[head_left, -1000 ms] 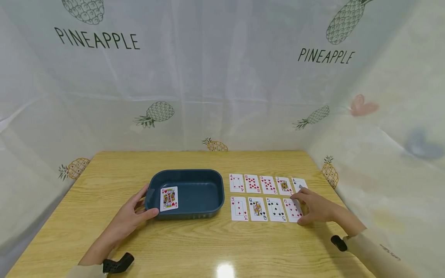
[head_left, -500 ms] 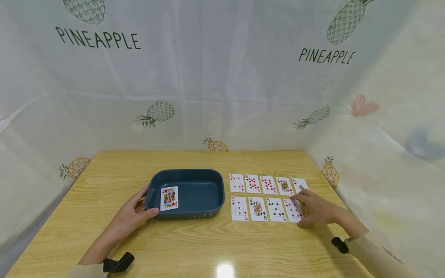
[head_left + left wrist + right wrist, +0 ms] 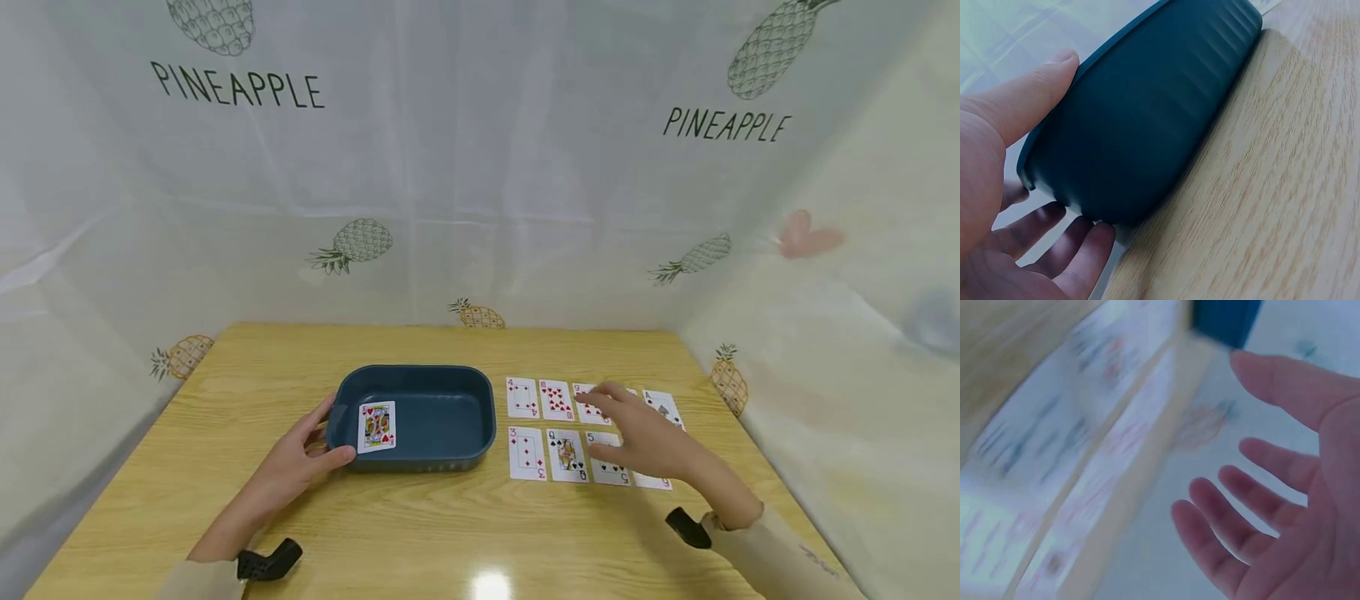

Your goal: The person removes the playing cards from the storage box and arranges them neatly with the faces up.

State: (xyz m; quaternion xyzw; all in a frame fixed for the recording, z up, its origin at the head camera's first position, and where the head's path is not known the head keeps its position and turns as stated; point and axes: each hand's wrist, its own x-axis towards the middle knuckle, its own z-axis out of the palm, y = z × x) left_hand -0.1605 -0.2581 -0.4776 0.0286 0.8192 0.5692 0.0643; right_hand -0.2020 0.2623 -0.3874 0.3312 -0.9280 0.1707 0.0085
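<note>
A dark blue plastic tray [image 3: 411, 461] stands on the wooden table, with a king of hearts [image 3: 377, 427] lying face up in its left part. My left hand [image 3: 296, 467] holds the tray's left end, thumb at the front rim and fingertips against the end wall. To the tray's right, playing cards lie face up in two rows. My right hand [image 3: 648, 433] hovers over them, fingers spread and holding nothing. It partly covers the nine of hearts [image 3: 587, 392], the five of spades [image 3: 609, 474] and the cards beside them. The ace of spades [image 3: 663, 406] shows at the right end.
Left of the covered cards lie a four of diamonds [image 3: 522, 397], a ten of hearts [image 3: 556, 400], a three of diamonds [image 3: 527, 454] and a queen of spades [image 3: 567, 456]. A pineapple-print curtain [image 3: 457, 183] encloses the table [image 3: 390, 533] at the back and sides.
My right hand has lifted off the six of diamonds at the right end and moved left over the cards. The left hand stays at the tray. The head view has shifted slightly.
</note>
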